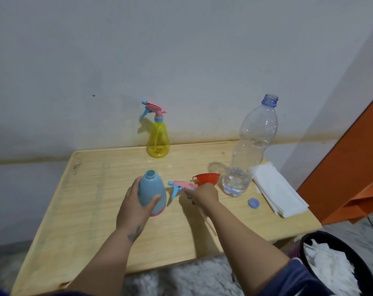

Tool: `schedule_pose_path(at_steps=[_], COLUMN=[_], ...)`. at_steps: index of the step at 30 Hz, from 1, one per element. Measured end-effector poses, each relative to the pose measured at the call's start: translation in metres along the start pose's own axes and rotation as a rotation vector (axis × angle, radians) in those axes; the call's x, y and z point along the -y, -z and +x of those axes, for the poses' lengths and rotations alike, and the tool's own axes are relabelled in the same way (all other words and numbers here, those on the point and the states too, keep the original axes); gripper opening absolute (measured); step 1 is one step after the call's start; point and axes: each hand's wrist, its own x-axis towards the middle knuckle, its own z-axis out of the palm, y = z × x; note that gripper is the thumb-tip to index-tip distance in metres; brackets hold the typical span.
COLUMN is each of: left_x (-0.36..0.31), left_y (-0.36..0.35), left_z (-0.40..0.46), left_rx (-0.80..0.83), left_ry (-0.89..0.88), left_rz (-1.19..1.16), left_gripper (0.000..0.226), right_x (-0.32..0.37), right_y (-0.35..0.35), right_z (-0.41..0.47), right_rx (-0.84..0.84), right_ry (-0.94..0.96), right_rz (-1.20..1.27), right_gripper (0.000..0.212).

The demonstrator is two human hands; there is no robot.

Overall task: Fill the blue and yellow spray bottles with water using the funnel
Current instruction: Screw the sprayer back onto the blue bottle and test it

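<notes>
The blue spray bottle [152, 192] stands upright on the wooden table [91, 201] with its neck uncapped, and my left hand [134, 202] is wrapped around its body. Just to its right, my right hand [203, 194] holds the pink and blue spray head [182, 186] low over the table. Behind that hand lies the red funnel [207, 178]. The yellow spray bottle [158, 136] stands at the back edge with its own spray head screwed on. A large clear water bottle [248, 150], uncapped, with a little water at the bottom, stands at the right.
The water bottle's blue cap [253, 203] lies on the table near a stack of white paper napkins [276, 192]. A black bin [339, 265] with white paper in it sits on the floor at lower right. An orange cabinet [352, 167] stands at the right.
</notes>
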Motion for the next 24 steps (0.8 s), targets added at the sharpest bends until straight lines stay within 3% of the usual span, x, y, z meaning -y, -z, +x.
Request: schedule_pose_path(at_steps=[6, 9, 15, 24], left_x=[-0.005, -0.007, -0.01, -0.008], left_y=[0.003, 0.005, 0.008, 0.007], left_z=[-0.001, 0.0, 0.002, 0.003], left_rx=[0.036, 0.063, 0.097, 0.092], left_ry=[-0.007, 0.002, 0.018, 0.025], left_rz=[-0.026, -0.004, 0.034, 0.059], left_gripper=[0.066, 0.066, 0.074, 0.075], right_x=[0.07, 0.101, 0.153, 0.171], right_y=[0.036, 0.05, 0.055, 0.022], right_z=[-0.024, -0.037, -0.062, -0.067], right_rx=[0.099, 0.184, 0.275, 0.177], right_ry=[0.023, 0.123, 0.333, 0.526], right_rz=[0.367, 0.448, 0.578, 0.611], right_gripper=[0.011, 0.023, 0.011, 0.036])
